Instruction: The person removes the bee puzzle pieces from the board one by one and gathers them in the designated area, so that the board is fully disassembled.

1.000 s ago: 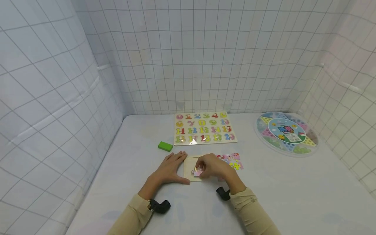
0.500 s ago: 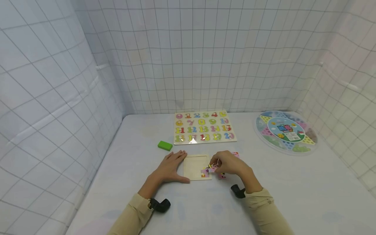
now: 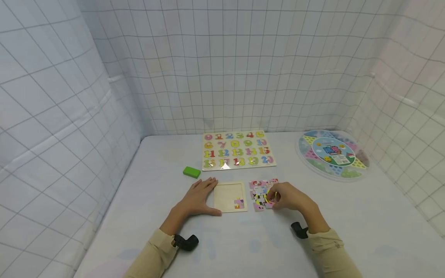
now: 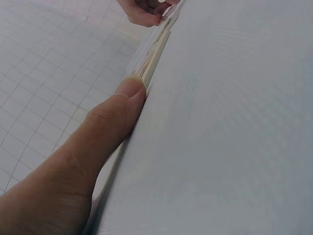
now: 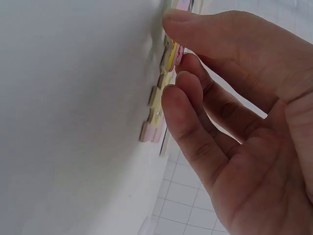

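A person sits at a pale grey desk inside a cubicle of white gridded fabric, putting together a small jigsaw. The shallow square wooden puzzle tray lies near the front of the desk and is almost bare: only one pink and orange piece sits in its near right corner, so the job looks barely begun, with nearly every piece left to place. The left hand lies flat and relaxed on the desk, fingers straight, its thumb pressed against the tray's left edge to steady it. Just right of the tray is a loose cluster of pink, yellow and white jigsaw pieces. The right hand rests on the right side of that cluster, its thumb and curled fingertips pinching one yellow and pink piece. Farther back lie a wooden number board with coloured numerals, a small green block to its left, and a round clear plastic game box at far right. Compared with half a second ago, the right hand has moved from the tray's near right corner out to the loose pieces, while the left hand has stayed put.
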Motion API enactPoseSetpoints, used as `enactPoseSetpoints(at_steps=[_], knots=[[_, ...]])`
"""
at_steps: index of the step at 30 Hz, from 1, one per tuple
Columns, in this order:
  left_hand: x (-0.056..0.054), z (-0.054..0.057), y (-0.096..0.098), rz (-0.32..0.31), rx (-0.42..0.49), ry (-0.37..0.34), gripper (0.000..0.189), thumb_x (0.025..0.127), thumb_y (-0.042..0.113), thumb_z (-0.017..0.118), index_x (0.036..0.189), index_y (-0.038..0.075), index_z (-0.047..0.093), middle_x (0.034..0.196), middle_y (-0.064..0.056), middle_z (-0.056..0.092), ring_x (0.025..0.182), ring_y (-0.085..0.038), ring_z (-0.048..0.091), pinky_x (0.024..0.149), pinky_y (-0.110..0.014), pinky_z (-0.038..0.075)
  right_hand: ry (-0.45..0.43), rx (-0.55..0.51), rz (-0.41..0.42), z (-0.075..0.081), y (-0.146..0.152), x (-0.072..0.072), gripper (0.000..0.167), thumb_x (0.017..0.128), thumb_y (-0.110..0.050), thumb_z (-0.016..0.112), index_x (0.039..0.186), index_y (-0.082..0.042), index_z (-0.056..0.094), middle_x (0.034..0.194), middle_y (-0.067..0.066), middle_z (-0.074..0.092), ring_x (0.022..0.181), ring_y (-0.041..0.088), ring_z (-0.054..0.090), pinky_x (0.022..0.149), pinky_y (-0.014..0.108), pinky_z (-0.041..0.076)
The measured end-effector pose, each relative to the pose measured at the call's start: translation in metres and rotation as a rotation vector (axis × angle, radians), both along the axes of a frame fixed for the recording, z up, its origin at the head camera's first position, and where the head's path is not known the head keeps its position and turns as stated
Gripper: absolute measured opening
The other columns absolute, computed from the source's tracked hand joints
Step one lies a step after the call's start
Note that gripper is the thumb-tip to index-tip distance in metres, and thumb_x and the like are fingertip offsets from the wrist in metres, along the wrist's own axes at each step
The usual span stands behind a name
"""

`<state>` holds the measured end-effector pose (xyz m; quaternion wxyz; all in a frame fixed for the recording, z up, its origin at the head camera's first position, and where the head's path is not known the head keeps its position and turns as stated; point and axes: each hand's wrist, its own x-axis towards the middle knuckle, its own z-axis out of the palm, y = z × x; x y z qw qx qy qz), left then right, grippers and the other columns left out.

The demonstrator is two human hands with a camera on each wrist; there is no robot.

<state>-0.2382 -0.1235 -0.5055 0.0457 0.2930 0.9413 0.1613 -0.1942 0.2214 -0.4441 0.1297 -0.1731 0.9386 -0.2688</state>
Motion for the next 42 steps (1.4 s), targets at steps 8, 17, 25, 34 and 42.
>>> enactPoseSetpoints(at_steps=[8, 17, 25, 34, 42], knots=[[-0.001, -0.001, 0.000, -0.005, 0.008, 0.001, 0.118, 0.063, 0.076, 0.072, 0.153, 0.011, 0.031, 0.160, -0.007, 0.030, 0.150, -0.024, 0.026, 0.124, -0.048, 0.015, -0.022, -0.018, -0.012, -0.007, 0.004, 0.004, 0.022, 0.073, 0.001, 0.078, 0.090, -0.011, 0.071, 0.085, -0.002, 0.065, 0.076, 0.013, 0.053, 0.065, 0.023, 0.048], [-0.001, -0.001, -0.001, 0.003, 0.000, -0.007, 0.119, 0.063, 0.076, 0.071, 0.154, 0.011, 0.030, 0.160, -0.007, 0.030, 0.150, -0.024, 0.025, 0.124, -0.049, 0.015, -0.040, -0.031, -0.004, -0.009, 0.000, 0.004, 0.021, 0.074, -0.008, 0.082, 0.092, -0.011, 0.072, 0.084, -0.002, 0.064, 0.075, 0.013, 0.053, 0.063, 0.023, 0.047], [-0.001, -0.001, 0.000, 0.000, -0.001, -0.001, 0.119, 0.063, 0.078, 0.070, 0.153, 0.011, 0.030, 0.160, -0.007, 0.031, 0.150, -0.024, 0.025, 0.123, -0.049, 0.016, -0.044, -0.032, -0.011, -0.008, 0.001, 0.005, 0.019, 0.075, -0.009, 0.081, 0.091, -0.012, 0.071, 0.084, -0.001, 0.064, 0.075, 0.013, 0.053, 0.064, 0.023, 0.048], [0.000, 0.001, 0.000, 0.001, -0.004, -0.010, 0.119, 0.063, 0.076, 0.072, 0.153, 0.011, 0.030, 0.160, -0.007, 0.030, 0.150, -0.024, 0.025, 0.124, -0.049, 0.015, -0.010, -0.062, 0.021, -0.007, -0.003, 0.000, 0.021, 0.075, -0.011, 0.082, 0.093, -0.010, 0.071, 0.082, 0.000, 0.063, 0.072, 0.012, 0.052, 0.059, 0.022, 0.046], [0.001, 0.001, 0.001, 0.003, -0.004, 0.004, 0.118, 0.063, 0.075, 0.073, 0.153, 0.011, 0.031, 0.160, -0.008, 0.030, 0.150, -0.024, 0.026, 0.124, -0.049, 0.016, -0.020, -0.043, 0.037, 0.001, -0.049, -0.012, 0.029, 0.073, -0.015, 0.085, 0.098, -0.010, 0.072, 0.086, 0.001, 0.062, 0.073, 0.013, 0.052, 0.061, 0.023, 0.046]])
